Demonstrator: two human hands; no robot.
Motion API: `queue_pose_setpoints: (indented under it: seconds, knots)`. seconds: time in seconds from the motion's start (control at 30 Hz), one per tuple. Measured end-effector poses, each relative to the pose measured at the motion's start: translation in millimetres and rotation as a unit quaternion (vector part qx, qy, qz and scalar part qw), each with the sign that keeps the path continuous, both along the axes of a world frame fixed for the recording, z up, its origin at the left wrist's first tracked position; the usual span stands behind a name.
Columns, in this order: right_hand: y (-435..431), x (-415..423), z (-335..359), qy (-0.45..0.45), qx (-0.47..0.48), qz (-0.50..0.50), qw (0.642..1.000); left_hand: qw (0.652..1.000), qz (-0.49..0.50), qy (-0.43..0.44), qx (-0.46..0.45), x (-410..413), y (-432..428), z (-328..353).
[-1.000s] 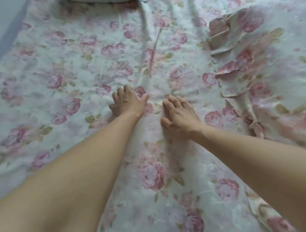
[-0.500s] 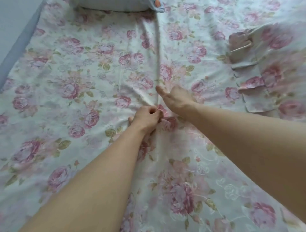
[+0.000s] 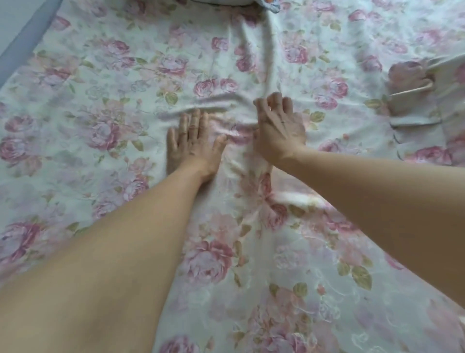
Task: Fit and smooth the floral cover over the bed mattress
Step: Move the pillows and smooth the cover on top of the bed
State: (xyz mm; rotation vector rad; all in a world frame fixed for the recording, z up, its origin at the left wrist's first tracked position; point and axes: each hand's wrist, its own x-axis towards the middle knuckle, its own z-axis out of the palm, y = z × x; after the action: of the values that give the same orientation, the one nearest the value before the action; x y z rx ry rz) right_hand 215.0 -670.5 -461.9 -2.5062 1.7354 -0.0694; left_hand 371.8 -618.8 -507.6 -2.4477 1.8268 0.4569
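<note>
My left hand (image 3: 193, 143) lies flat on the floral cover (image 3: 100, 105), fingers straight and close together. It presses the cloth just left of the long crease (image 3: 254, 63) that runs down the middle of the bed. My right hand (image 3: 279, 126) sits just right of that crease, fingers bent and spread, tips at the cloth. Blur keeps me from telling whether they pinch fabric or merely rake it. Between the two hands the crease bunches into short ripples.

I judge the job well past halfway. The cover is already spread over the mattress, which is hidden beneath it, and it lies fairly flat left of the crease and on the near side. Left to do, as I read it, are the crease itself and the wrinkles around it.

Well right of the crease sits a folded bundle (image 3: 415, 100) of matching cloth. At the crease's far end a pale pillow (image 3: 226, 1) shows at the frame's edge. Far left of the crease, a grey-blue strip (image 3: 27, 42) borders the cover. The cloth is thin and pale, printed with pink roses and green leaves.
</note>
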Motion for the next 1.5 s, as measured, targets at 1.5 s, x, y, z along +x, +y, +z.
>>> queue_pose_setpoints:
  seconds: [1.5]
  knots:
    - [-166.6,154.7,-5.4,-0.324,0.216,-0.096,0.916,0.952,0.074,-0.017,-0.296,47.3,-88.4,-14.2]
